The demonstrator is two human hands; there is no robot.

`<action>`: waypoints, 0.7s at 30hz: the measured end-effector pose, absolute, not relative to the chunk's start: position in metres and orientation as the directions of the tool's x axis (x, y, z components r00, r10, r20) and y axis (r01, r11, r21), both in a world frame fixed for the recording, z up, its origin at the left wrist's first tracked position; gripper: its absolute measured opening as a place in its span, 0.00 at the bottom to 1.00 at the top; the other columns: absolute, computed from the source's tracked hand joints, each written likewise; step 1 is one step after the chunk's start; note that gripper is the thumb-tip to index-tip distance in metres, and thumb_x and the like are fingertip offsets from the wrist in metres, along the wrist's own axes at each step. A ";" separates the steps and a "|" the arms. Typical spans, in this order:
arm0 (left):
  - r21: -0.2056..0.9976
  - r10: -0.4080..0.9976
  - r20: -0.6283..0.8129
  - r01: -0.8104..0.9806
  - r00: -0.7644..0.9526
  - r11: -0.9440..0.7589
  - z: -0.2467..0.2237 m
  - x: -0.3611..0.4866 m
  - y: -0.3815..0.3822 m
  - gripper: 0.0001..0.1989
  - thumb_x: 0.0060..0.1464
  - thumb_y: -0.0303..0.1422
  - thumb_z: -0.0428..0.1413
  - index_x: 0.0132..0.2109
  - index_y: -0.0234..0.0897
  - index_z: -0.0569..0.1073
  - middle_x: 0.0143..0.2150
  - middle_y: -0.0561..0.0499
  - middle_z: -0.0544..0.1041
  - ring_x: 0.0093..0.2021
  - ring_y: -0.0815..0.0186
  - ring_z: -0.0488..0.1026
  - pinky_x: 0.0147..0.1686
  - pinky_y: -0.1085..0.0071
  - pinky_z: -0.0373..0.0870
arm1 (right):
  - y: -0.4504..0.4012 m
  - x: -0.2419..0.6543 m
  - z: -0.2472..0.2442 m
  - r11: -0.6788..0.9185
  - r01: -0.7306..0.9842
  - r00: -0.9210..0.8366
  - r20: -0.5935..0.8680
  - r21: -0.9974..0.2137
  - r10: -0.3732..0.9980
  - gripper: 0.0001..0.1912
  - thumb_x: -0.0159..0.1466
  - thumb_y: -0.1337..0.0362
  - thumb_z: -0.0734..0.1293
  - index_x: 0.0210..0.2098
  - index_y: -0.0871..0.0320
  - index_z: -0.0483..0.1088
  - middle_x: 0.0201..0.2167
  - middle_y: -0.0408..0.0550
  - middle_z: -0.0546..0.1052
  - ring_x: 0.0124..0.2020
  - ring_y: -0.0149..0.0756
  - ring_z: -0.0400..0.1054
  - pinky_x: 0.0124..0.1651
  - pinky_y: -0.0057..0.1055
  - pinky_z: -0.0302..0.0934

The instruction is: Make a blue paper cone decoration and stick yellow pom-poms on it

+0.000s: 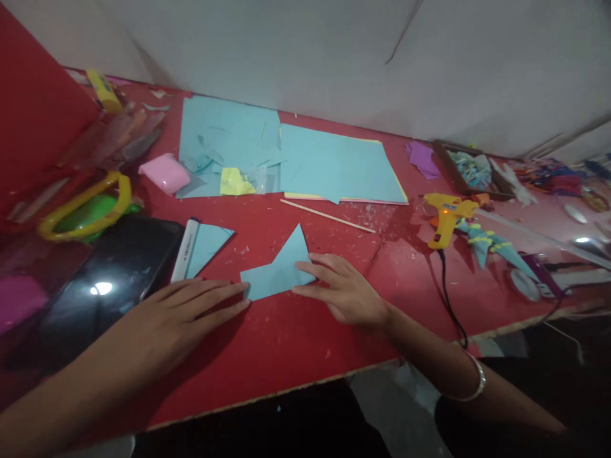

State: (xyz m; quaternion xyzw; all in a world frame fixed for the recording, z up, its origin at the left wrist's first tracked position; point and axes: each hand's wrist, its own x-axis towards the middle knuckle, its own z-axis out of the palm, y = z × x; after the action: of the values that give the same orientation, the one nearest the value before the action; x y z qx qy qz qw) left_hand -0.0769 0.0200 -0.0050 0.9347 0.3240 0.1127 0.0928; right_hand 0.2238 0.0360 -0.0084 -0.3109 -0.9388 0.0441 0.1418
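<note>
A folded piece of light blue paper lies on the red table, with one pointed flap rising toward the back. My left hand rests flat with fingers stretched, its fingertips touching the paper's left end. At the right end, my right hand has its fingers spread, and their tips lie on the paper. Just beyond my left hand are a white marker with a dark cap and another blue paper piece. Behind the folded paper lies a thin wooden stick.
Blue sheets lie along the wall. A yellow glue gun with a lit orange light and a black cord stands right. A black glossy panel, a yellow tape ring and a pink packet are left. A box sits back right.
</note>
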 end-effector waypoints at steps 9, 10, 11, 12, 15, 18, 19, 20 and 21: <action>0.203 0.619 0.062 0.598 0.783 -0.776 0.006 -0.074 0.018 0.27 0.51 0.23 0.42 0.57 0.46 0.62 0.59 0.56 0.65 0.54 0.58 0.66 0.48 0.58 0.62 | 0.031 0.245 -0.009 0.705 0.681 -0.621 0.354 -0.197 0.699 0.21 0.57 0.76 0.55 0.41 0.56 0.73 0.48 0.49 0.71 0.52 0.39 0.61 0.49 0.38 0.60; 0.192 0.590 0.084 0.568 0.803 -0.800 0.003 -0.075 0.019 0.27 0.51 0.22 0.42 0.58 0.46 0.60 0.59 0.55 0.65 0.54 0.58 0.66 0.49 0.59 0.61 | 0.031 0.245 -0.008 0.702 0.686 -0.609 0.378 -0.190 0.697 0.19 0.57 0.75 0.55 0.39 0.57 0.73 0.47 0.50 0.71 0.51 0.39 0.62 0.49 0.39 0.61; 0.182 0.560 0.105 0.537 0.822 -0.823 0.000 -0.075 0.020 0.28 0.52 0.22 0.42 0.59 0.45 0.59 0.59 0.55 0.65 0.53 0.59 0.66 0.49 0.59 0.61 | 0.030 0.244 -0.006 0.704 0.686 -0.598 0.409 -0.184 0.689 0.17 0.57 0.74 0.56 0.36 0.57 0.73 0.45 0.51 0.72 0.49 0.39 0.64 0.48 0.39 0.61; 0.174 0.543 0.139 0.519 0.828 -0.837 -0.003 -0.074 0.020 0.27 0.52 0.22 0.41 0.59 0.45 0.58 0.59 0.54 0.65 0.53 0.60 0.67 0.49 0.60 0.61 | 0.029 0.241 -0.004 0.708 0.682 -0.587 0.441 -0.184 0.679 0.15 0.57 0.74 0.56 0.34 0.58 0.73 0.43 0.51 0.73 0.47 0.39 0.65 0.47 0.39 0.61; 0.194 0.572 0.171 0.542 0.802 -0.818 -0.008 -0.069 0.021 0.25 0.54 0.23 0.40 0.58 0.42 0.60 0.58 0.53 0.66 0.54 0.60 0.66 0.49 0.60 0.61 | 0.026 0.227 0.003 0.719 0.661 -0.583 0.456 -0.216 0.673 0.14 0.58 0.73 0.56 0.36 0.61 0.72 0.40 0.53 0.73 0.43 0.37 0.65 0.46 0.36 0.61; 0.146 0.548 0.199 0.528 0.812 -0.836 -0.007 -0.062 0.024 0.22 0.56 0.25 0.40 0.56 0.41 0.63 0.55 0.51 0.70 0.50 0.59 0.69 0.46 0.62 0.64 | 0.024 0.206 0.007 0.763 0.615 -0.704 0.297 -0.199 0.645 0.17 0.62 0.69 0.56 0.48 0.58 0.67 0.48 0.52 0.70 0.51 0.38 0.61 0.53 0.38 0.56; 0.113 0.529 0.211 0.517 0.822 -0.848 -0.006 -0.060 0.025 0.20 0.57 0.28 0.42 0.55 0.41 0.64 0.53 0.51 0.72 0.48 0.59 0.71 0.45 0.62 0.65 | 0.024 0.199 0.008 0.780 0.597 -0.746 0.230 -0.187 0.626 0.18 0.64 0.65 0.56 0.51 0.56 0.65 0.52 0.50 0.68 0.54 0.39 0.58 0.55 0.39 0.53; 0.088 0.530 0.214 0.524 0.820 -0.847 -0.005 -0.059 0.026 0.19 0.57 0.32 0.44 0.55 0.41 0.65 0.52 0.50 0.73 0.47 0.59 0.72 0.44 0.63 0.65 | 0.024 0.194 0.008 0.799 0.574 -0.784 0.159 -0.181 0.600 0.19 0.65 0.61 0.55 0.54 0.56 0.61 0.56 0.50 0.64 0.57 0.40 0.55 0.57 0.41 0.51; 0.074 0.527 0.209 0.525 0.823 -0.848 -0.004 -0.058 0.028 0.20 0.56 0.37 0.45 0.55 0.41 0.64 0.52 0.50 0.73 0.45 0.59 0.72 0.43 0.63 0.66 | 0.025 0.190 0.008 0.808 0.560 -0.807 0.100 -0.183 0.582 0.22 0.65 0.58 0.54 0.57 0.57 0.58 0.59 0.50 0.61 0.59 0.41 0.51 0.59 0.42 0.49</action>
State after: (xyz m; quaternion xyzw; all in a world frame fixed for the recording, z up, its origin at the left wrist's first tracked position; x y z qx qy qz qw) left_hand -0.0581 0.0278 -0.0044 0.9548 0.2754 0.1114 0.0064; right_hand 0.1901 0.0248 0.0075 -0.3011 -0.9478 0.0727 0.0756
